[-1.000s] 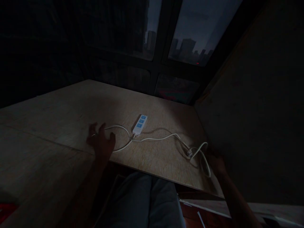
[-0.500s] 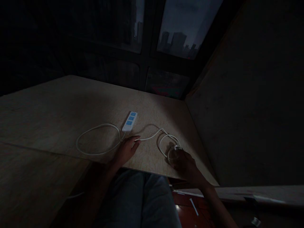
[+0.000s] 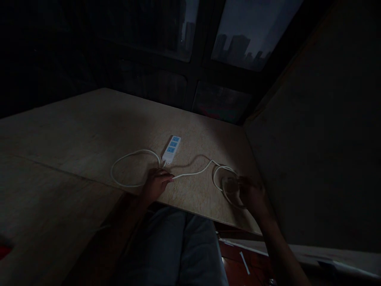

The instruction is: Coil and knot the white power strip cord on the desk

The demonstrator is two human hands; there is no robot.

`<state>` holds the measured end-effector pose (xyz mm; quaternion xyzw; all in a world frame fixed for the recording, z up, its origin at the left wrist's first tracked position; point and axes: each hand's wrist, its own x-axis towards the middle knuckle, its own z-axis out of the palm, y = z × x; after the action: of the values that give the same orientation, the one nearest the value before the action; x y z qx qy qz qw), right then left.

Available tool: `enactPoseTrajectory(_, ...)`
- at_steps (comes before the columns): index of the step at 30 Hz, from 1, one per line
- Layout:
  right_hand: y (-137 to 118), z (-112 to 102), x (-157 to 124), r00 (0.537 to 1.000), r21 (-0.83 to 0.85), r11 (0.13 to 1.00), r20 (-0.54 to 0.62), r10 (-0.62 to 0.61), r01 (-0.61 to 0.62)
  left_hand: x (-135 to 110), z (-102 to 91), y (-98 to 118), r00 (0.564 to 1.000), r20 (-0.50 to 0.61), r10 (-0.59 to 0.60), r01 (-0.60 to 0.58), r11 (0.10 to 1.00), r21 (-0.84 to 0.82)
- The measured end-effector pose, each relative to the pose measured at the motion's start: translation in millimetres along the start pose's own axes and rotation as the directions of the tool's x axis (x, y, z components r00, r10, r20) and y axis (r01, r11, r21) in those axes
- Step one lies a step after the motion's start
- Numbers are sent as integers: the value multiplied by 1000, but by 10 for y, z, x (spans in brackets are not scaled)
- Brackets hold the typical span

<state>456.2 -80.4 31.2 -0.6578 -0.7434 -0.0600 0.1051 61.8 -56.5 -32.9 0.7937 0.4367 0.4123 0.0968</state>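
A white power strip (image 3: 172,149) with blue socket faces lies on the stone-look surface, its white cord (image 3: 190,174) running in loops to both sides. My left hand (image 3: 155,183) is closed in a pinch on the cord just below the strip. To the left, part of the cord makes a wide loop that passes behind this hand. My right hand (image 3: 252,195) is at the smaller coil on the right, its fingers closed on the end of the cord. Darkness and motion blur hide its fingertips, and I cannot make out the plug.
The pale countertop (image 3: 89,131) ends in front of my legs (image 3: 169,246). A dark wall (image 3: 312,159) rises close to the right. Window frames (image 3: 202,51) stand along the back. Below the edge at right is a reddish floor (image 3: 238,262) with a white strip on it.
My right hand has moved right, drawing the cord's end out so the coil is wider. My left hand has closed more on the cord. The view has shifted slightly.
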Motion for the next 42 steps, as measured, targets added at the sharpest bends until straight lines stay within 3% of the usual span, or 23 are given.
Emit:
enactPoseTrajectory(2, -309, -143, 122, 993, 83, 996, -119, -24, 34, 20, 26, 96, 999, -30, 39, -36, 994, 99)
enactPoseTrajectory(4, -667, -253, 250, 966, 212, 948, -154, -207, 237, 54, 35, 197, 995, -43, 88, -82, 988, 131)
enactPoseTrajectory(6, -1003, -304, 388, 909, 311, 855, -106, -403, 415, 92, 31, 290, 990, -45, 135, -128, 983, 131)
enactPoseTrajectory(8, -1255, -292, 538, 844, 417, 774, 30, -536, 477, 119, 15, 366, 983, -42, 178, -171, 976, 134)
enactPoseTrajectory(10, -1400, -239, 694, 746, 530, 741, 270, -608, 413, 130, -10, 420, 978, -31, 207, -201, 969, 143)
enactPoseTrajectory(13, -1470, -153, 903, 481, 668, 733, 604, -636, 130, 117, -48, 462, 971, -37, 236, -227, 960, 161)
enactPoseTrajectory(15, -1490, -130, 1002, 309, 707, 700, 690, -655, -95, 102, -59, 475, 965, -54, 256, -243, 953, 179)
enactPoseTrajectory(16, -1506, -131, 1037, 250, 706, 685, 706, -663, -177, 97, -56, 479, 961, -69, 268, -252, 949, 188)
enactPoseTrajectory(18, -1555, -149, 1078, 162, 688, 684, 723, -671, -241, 93, -39, 476, 953, -89, 288, -266, 943, 200)
enactPoseTrajectory(19, -1584, -161, 1085, 145, 684, 689, 727, -671, -241, 95, -27, 468, 951, -94, 295, -272, 941, 201)
enactPoseTrajectory(21, -1633, -181, 1079, 182, 694, 689, 720, -670, -211, 104, -6, 435, 947, -97, 305, -285, 941, 181)
enactPoseTrajectory(26, -1633, -160, 949, 413, 739, 655, 653, -635, -160, 126, -8, 323, 949, -27, 313, -312, 949, 35)
enactPoseTrajectory(29, -1585, -132, 833, 526, 724, 660, 649, -550, -202, 134, 0, 315, 955, 62, 290, -292, 956, 32)
enactPoseTrajectory(31, -1565, -133, 758, 582, 708, 687, 631, -513, -161, 143, 29, 329, 958, 135, 253, -260, 965, 34)
enactPoseTrajectory(35, -1560, -169, 617, 697, 634, 772, 530, -483, 53, 175, 113, 355, 968, 219, 124, -114, 992, -57)
enactPoseTrajectory(38, -1548, -165, 512, 789, 506, 821, 377, -486, 264, 223, 158, 380, 975, 220, 26, 24, 975, -220)
enactPoseTrajectory(42, -1470, -88, 393, 820, 273, 816, 135, -556, 509, 327, 176, 464, 956, 266, -124, 213, 915, -341)
